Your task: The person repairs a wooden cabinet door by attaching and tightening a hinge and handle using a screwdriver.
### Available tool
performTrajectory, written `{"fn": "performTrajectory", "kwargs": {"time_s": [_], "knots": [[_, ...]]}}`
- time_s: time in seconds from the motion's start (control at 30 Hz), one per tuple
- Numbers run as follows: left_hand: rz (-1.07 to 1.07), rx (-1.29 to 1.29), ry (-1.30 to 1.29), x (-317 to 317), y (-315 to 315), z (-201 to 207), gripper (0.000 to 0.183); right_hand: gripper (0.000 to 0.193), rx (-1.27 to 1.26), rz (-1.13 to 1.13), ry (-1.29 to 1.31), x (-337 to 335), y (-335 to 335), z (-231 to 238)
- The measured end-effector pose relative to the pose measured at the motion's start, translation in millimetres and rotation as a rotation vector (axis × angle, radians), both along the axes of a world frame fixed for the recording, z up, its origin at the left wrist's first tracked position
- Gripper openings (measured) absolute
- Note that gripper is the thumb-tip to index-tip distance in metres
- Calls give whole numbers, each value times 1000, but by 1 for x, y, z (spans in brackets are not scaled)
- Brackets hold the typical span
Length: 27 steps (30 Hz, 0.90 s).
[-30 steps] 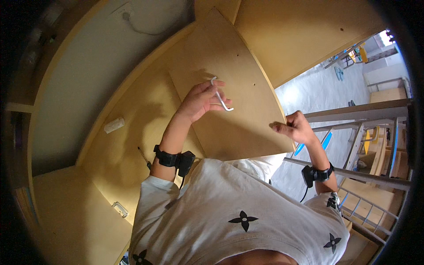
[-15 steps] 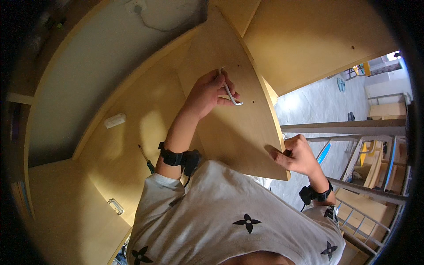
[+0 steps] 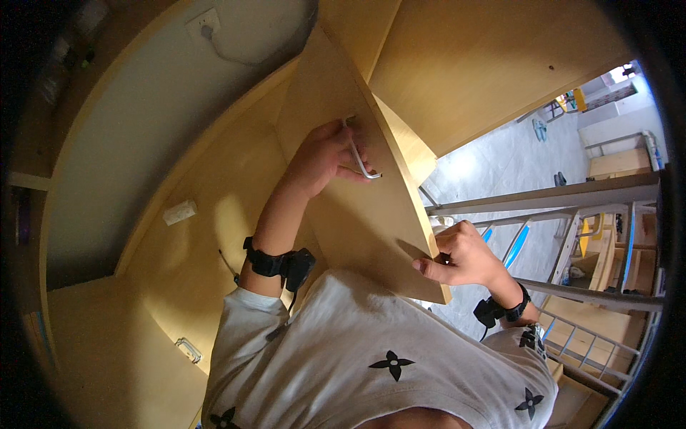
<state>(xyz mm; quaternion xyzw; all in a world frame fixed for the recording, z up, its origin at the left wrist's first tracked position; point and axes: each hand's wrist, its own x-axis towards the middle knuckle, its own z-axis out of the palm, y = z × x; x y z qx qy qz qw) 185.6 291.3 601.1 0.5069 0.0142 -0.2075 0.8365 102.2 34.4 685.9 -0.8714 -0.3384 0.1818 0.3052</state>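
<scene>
My left hand (image 3: 325, 157) grips a bent metal hex key (image 3: 359, 159) whose short end is set against a tall wooden panel (image 3: 371, 222). The panel stands upright on edge between my arms, running away from me. My right hand (image 3: 461, 259) pinches the panel's near lower edge, thumb on the side facing me. Both wrists wear black straps with small devices. My white shirt with black flower shapes fills the lower part of the view.
Pale wooden furniture boards (image 3: 179, 257) surround the panel on the left and above. A white wall socket with a cable (image 3: 204, 25) sits at the top left. A small white piece (image 3: 179, 212) lies on the board. Metal bed rails (image 3: 557, 200) and stacked boards stand on the right.
My left hand and the hex key have moved further up the panel. My right hand has slid down to the panel's near lower edge. The view has tilted and come closer.
</scene>
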Motion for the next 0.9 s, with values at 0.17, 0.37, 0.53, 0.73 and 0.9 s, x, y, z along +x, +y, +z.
{"fn": "performTrajectory", "kwargs": {"time_s": [0.17, 0.37, 0.53, 0.73, 0.9], "knots": [[-10, 21, -190, 20, -29, 10, 39, 42, -135, -27, -160, 0, -20, 4], [-180, -229, -176, 29, -10, 1, 26, 43, 103, -84, -268, 3, -6, -31], [-54, -46, 40, 36, -18, -17, 34, 39, 14, -235, -173, -16, 2, -9], [-79, -16, 89, 48, -69, -20, 34, 42, -68, -324, -120, -22, 11, -24], [-107, 54, -109, 52, -72, -28, 44, 41, -139, -370, -223, -23, 21, -23]]}}
